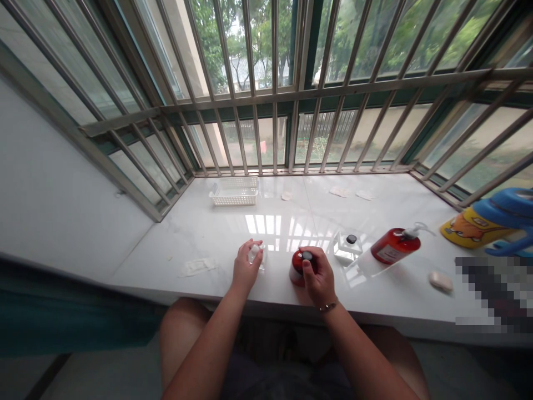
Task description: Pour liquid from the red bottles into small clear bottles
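My left hand (pixel 245 268) is closed, thumb and fingers pinching the whitish top of a small clear bottle (pixel 262 261) that stands on the white counter. My right hand (pixel 320 276) wears a bracelet and is curled around a round black cap (pixel 307 256) at the top of a red bottle (pixel 297 274). Whether this cap sits on the bottle or is apart from it, I cannot tell. Just right of that hand is a square clear glass bottle (pixel 346 251) with a black cap. Farther right stands a red pump bottle (pixel 393 246) with a pale label.
A white perforated basket (pixel 234 192) stands at the back left of the counter (pixel 200 233). Crumpled tissue (pixel 199 267) lies at left. At right are a pinkish soap-like lump (pixel 441 281) and a blue-and-yellow drink bottle (pixel 478 223). Metal window bars (pixel 275 133) close off the back.
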`<move>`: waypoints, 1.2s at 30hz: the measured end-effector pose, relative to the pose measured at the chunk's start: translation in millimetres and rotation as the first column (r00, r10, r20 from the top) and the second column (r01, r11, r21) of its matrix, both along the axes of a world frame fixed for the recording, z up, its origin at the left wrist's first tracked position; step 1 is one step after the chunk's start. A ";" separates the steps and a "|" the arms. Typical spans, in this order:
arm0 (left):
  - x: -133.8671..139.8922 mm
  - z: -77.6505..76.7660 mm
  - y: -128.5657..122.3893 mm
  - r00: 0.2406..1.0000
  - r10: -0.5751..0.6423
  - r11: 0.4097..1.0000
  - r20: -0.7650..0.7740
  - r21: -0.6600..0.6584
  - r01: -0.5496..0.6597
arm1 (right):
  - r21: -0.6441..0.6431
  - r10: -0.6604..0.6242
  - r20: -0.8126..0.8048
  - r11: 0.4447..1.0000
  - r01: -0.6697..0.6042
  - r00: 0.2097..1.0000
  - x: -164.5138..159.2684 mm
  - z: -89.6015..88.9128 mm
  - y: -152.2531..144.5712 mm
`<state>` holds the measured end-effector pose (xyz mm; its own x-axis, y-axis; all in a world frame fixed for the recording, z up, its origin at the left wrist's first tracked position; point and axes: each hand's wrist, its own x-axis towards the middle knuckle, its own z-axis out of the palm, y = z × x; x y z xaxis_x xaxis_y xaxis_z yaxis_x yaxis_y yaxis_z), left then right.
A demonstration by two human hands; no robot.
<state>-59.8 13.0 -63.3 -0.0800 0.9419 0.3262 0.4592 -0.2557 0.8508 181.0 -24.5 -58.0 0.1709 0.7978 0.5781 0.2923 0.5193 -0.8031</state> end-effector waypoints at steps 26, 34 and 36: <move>-0.9 -2.8 1.0 1.000 0.001 1.000 -0.010 0.007 -0.001 | -0.024 0.005 -0.021 1.000 -0.005 1.000 -0.5 -0.9 0.7; -1.1 -2.4 1.0 1.000 0.001 1.000 -0.025 0.015 -0.001 | -0.062 0.026 -0.162 0.997 -0.036 0.986 -1.9 -14.7 2.1; -1.0 -1.8 0.7 1.000 -0.001 1.000 -0.026 0.013 0.001 | -0.063 0.021 -0.161 0.998 -0.031 0.987 -2.5 -13.8 1.6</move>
